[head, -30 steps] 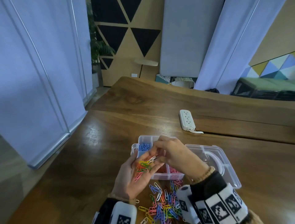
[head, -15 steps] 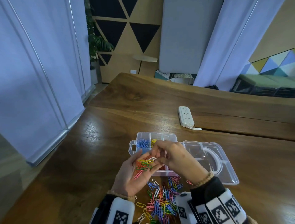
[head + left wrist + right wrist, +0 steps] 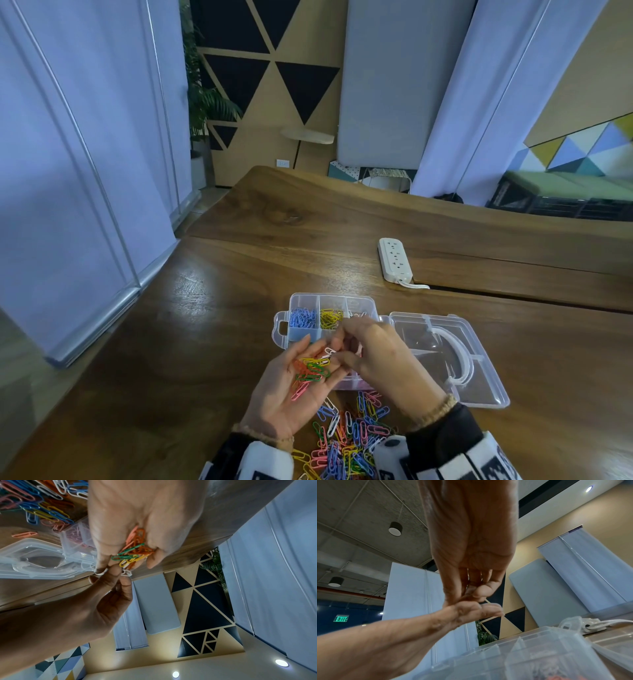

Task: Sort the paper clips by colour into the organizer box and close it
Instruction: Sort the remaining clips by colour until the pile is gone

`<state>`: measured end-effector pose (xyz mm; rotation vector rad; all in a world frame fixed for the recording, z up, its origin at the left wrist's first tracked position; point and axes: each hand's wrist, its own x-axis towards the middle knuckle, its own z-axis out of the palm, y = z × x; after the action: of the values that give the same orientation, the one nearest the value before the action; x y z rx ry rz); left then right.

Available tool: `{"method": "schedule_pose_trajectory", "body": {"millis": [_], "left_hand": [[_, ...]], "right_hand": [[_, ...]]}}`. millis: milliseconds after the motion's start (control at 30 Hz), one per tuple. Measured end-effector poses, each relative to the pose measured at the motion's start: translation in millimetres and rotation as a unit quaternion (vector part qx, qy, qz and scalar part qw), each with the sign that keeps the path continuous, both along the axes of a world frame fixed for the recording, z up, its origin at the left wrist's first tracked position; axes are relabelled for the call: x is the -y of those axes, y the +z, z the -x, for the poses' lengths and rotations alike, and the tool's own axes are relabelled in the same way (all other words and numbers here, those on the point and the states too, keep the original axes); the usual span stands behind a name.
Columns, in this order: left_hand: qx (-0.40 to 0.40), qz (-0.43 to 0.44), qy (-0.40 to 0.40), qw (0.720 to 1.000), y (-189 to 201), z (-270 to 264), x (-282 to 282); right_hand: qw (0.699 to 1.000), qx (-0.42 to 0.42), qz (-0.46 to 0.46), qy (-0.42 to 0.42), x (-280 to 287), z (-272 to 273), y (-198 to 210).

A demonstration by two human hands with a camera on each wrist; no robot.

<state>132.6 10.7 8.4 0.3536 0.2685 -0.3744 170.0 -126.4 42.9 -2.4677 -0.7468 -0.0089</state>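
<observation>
My left hand point(image 3: 291, 390) lies palm up in front of the clear organizer box point(image 3: 281, 329), with a small heap of orange, green, yellow and pink clips point(image 3: 310, 371) on the palm. My right hand point(image 3: 337, 354) reaches over it, and thumb and forefinger pinch a white clip point(image 3: 329, 352) at the left fingertips; the pinched white clip point(image 3: 126, 573) also shows in the left wrist view. The box's far row holds blue clips point(image 3: 303, 318), yellow clips point(image 3: 330, 317) and white clips point(image 3: 358, 313). Its near row is mostly hidden by my hands. A mixed pile of clips point(image 3: 346, 442) lies on the table near me.
The box lid point(image 3: 479, 383) lies open flat to the right of the box. A white power strip point(image 3: 394, 259) with its cord sits farther back on the wooden table point(image 3: 205, 342). The table's left edge runs beside tall white partitions.
Both hands have drawn slightly toward me from over the box, which uncovers its far row. The right fingers stay on the white clip at the left palm.
</observation>
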Motion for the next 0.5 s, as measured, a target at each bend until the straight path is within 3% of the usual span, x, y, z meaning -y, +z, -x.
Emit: {"method": "schedule_pose_trajectory", "body": {"millis": [167, 500], "left_hand": [[-0.003, 0.004, 0.004, 1.0, -8, -3, 0], [0.036, -0.022, 0.028, 0.999, -19, -8, -4]], "right_hand": [[1.0, 0.001, 0.015, 0.02, 2, 4, 3], [0.997, -0.055, -0.062, 0.003, 12, 11, 21]]}}
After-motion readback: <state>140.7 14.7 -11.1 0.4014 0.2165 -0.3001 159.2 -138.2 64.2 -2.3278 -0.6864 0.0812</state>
